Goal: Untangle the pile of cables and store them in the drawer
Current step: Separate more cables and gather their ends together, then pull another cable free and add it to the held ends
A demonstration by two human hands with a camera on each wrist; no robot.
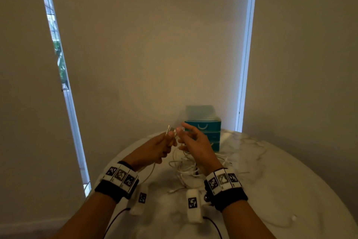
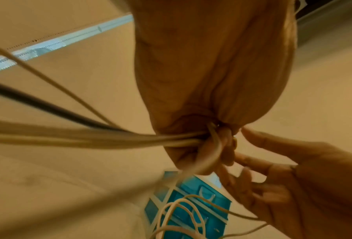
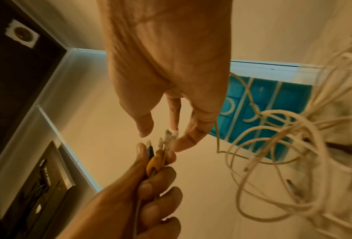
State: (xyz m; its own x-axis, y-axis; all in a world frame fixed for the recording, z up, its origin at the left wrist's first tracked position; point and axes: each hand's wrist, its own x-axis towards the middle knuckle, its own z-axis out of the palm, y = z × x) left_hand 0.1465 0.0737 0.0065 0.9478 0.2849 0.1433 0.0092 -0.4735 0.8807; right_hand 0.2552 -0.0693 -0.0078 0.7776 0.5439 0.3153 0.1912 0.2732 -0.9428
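Observation:
My left hand [image 1: 162,146] is raised over the table and grips a bundle of cable ends [image 1: 171,132]. The right wrist view shows white connectors, a yellow plug [image 3: 154,161] and a black one sticking out of the left hand [image 3: 130,194]. My right hand [image 1: 193,140] hovers beside them with fingers spread, its fingertips [image 3: 183,142] right at the white connector tips. It grips nothing that I can see. The gripped cables [image 2: 183,140] trail down to a tangled white pile [image 1: 186,169]. A teal drawer unit [image 1: 209,128] stands behind the hands, its drawers closed.
The round marble table [image 1: 271,171] ends at a curved edge on the left and front. A wall with closed blinds stands close behind the drawer unit. Loose white loops [image 3: 293,145] hang in front of the drawers [image 3: 273,97].

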